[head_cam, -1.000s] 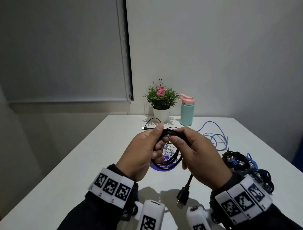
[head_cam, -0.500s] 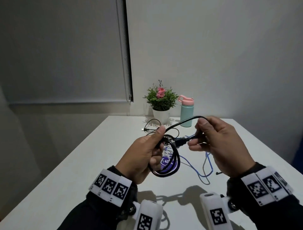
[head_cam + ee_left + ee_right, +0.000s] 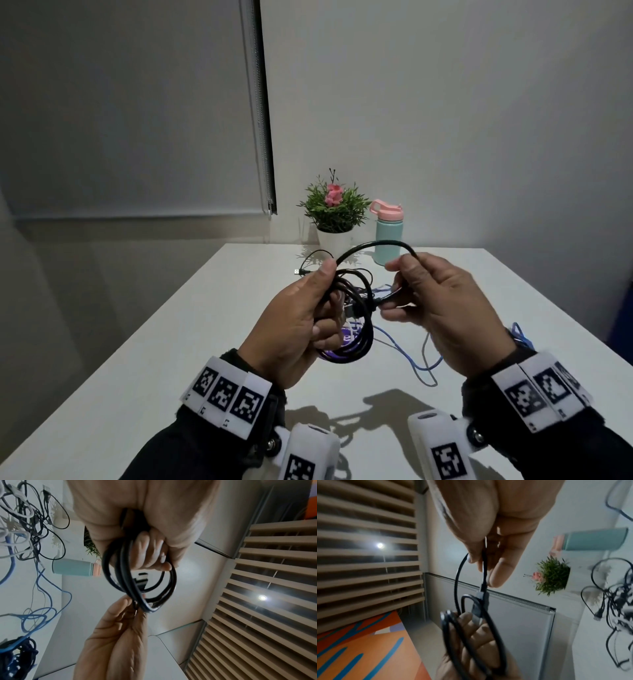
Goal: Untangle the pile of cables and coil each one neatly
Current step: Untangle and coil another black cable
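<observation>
Left hand (image 3: 297, 321) clenched round a black cable coil (image 3: 356, 322), held above the near middle of the white table (image 3: 137, 377). Right hand (image 3: 442, 308) pinching that cable's plug end (image 3: 383, 301), poked at the coil's loop. Under the coil, a purple disc (image 3: 346, 341), lettering unreadable. Right, loose blue cable (image 3: 411, 356). Far, thin black cables (image 3: 318, 260), potted plant (image 3: 334, 209), teal bottle (image 3: 387, 236). Wrists banded with square-coded markers (image 3: 227, 394).

Head cam: looks forward and down over table (image 3: 171, 342) toward far wall. Wrist cams: very close, rolled sideways, angled up at slatted ceiling. All three share coil (image 3: 356, 329) (image 3: 137, 577) (image 3: 471, 628) and bottle (image 3: 387, 240) (image 3: 72, 568) (image 3: 594, 539).
</observation>
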A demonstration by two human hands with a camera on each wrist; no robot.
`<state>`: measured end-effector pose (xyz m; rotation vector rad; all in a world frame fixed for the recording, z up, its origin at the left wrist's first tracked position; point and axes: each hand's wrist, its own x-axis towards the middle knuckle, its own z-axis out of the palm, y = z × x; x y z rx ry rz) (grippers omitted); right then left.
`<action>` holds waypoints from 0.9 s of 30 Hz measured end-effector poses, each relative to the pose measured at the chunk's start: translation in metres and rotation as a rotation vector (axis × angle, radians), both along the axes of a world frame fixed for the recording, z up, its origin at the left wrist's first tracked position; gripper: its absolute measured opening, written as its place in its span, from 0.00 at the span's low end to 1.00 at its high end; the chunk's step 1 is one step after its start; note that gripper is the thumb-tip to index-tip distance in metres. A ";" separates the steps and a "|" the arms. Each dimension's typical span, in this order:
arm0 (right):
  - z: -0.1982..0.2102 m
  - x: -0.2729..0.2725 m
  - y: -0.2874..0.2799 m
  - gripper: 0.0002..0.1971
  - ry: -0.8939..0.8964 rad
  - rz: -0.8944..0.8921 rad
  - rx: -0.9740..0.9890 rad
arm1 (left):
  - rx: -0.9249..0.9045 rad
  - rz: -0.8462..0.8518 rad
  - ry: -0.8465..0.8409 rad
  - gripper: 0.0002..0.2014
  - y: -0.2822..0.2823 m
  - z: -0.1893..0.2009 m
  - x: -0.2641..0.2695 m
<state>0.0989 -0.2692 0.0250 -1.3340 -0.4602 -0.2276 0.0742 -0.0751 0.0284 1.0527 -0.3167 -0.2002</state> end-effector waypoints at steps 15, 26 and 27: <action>-0.012 -0.024 0.035 0.19 0.070 0.206 -0.372 | -0.063 0.137 -0.105 0.18 -0.003 -0.008 0.009; 0.027 -0.031 -0.010 0.11 -0.168 0.134 -0.787 | -0.261 0.412 -0.020 0.17 0.050 0.002 0.032; 0.029 -0.031 -0.013 0.10 -0.172 0.126 -0.836 | -0.267 0.416 -0.020 0.17 0.050 0.002 0.031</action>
